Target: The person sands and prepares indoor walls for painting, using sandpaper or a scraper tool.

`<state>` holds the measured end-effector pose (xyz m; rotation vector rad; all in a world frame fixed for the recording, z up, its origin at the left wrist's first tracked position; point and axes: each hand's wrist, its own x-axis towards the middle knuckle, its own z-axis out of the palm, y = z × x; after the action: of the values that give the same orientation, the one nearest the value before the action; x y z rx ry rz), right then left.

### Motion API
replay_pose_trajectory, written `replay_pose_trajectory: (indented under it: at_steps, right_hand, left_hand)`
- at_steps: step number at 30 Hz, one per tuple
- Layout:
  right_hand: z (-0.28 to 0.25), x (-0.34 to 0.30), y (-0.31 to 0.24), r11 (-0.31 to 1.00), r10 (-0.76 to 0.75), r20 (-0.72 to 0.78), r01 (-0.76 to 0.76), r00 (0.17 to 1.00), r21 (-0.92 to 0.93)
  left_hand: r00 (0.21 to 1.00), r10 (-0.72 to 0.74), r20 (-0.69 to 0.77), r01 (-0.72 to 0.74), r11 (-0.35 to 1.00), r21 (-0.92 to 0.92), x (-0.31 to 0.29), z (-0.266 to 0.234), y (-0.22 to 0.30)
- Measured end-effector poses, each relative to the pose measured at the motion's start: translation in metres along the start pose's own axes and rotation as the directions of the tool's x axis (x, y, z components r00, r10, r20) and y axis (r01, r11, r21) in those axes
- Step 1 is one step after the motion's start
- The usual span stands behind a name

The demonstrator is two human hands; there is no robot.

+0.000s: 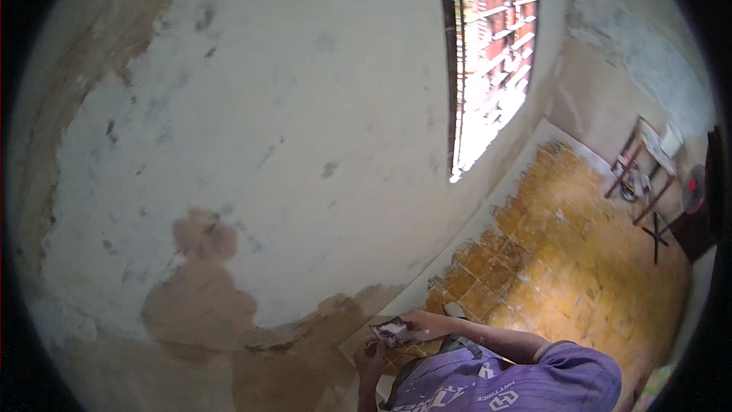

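Observation:
Close in front of my purple shirt (503, 381), both hands meet at a small dark-edged flat piece with white paste on it (393, 330). My right hand (417, 322) is closed on its right side, with the forearm reaching across from the right. Just below its left corner, my left hand (371, 355) has its fingers closed at the edge. The piece is too small to tell its exact kind. A wall (305, 107) with a large whitish coat and grey smudges rises ahead and to the left.
A barred window (496, 53) lets in bright light. Yellow-brown floor tiles (579, 259) stretch to the right, and a small pale object (454, 310) lies near my right wrist. At the far right stand a small wooden table (657, 145) and a fan (693, 189).

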<state>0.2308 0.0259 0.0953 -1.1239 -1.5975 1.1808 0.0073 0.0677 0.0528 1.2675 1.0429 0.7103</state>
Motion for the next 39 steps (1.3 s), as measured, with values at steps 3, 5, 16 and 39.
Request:
replay_pose_trajectory:
  at_steps: [3,5,16,39]
  right_hand:
    - [0.013,-0.025,0.011,0.995,-0.03,-0.283,0.002,0.959,-0.096]
    - [0.019,-0.045,0.051,0.989,0.105,-0.327,-0.132,0.939,-0.063]
    - [-0.203,-0.016,0.077,0.868,-0.111,-0.88,-0.387,0.463,-0.313]
    - [-0.219,0.123,-0.099,0.374,-0.895,-0.282,0.238,0.346,-0.896]
  left_hand:
    - [0.999,0.045,0.023,-0.049,0.977,0.207,0.015,0.009,-0.026]
    - [0.99,-0.067,0.127,0.025,0.952,0.306,0.022,0.022,-0.029]
    - [0.976,0.219,0.007,-0.216,0.954,0.21,0.035,0.049,0.034]
    - [0.876,0.092,-0.473,-0.078,0.996,0.05,0.017,0.095,0.045]
